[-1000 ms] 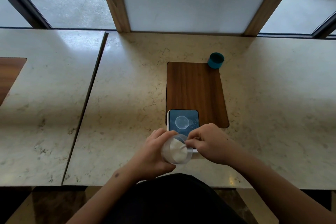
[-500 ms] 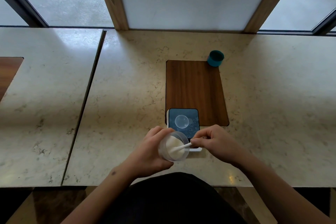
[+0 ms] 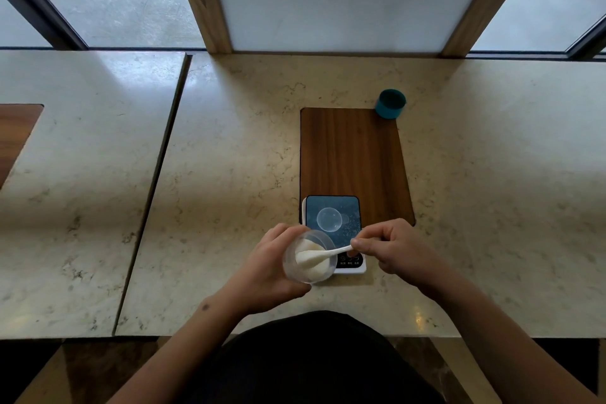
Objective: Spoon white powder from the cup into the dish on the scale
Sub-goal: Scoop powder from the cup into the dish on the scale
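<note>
My left hand (image 3: 262, 269) holds a clear plastic cup (image 3: 310, 257) of white powder, tilted toward the right, just left of and in front of the scale. A white spoon (image 3: 323, 254) is pinched by its handle in my right hand (image 3: 396, 248), and its bowl lies in the powder inside the cup. The small scale (image 3: 351, 267) has a dark top and a white body, with its front part hidden behind the cup and spoon. A small clear round dish (image 3: 329, 219) sits on the scale's dark top, beyond the cup. Scattered white specks lie on the scale beside the dish.
The scale rests at the near end of a wooden inlay (image 3: 352, 154) in the marble counter (image 3: 229, 157). A teal cup (image 3: 390, 103) stands at the inlay's far right corner. A seam (image 3: 154, 180) splits the counter on the left. Windows and wooden posts rise behind.
The cup has tilted more to the right in my left hand. My right hand has drawn back to the right, so the spoon now lies flatter, with its bowl deep in the powder.
</note>
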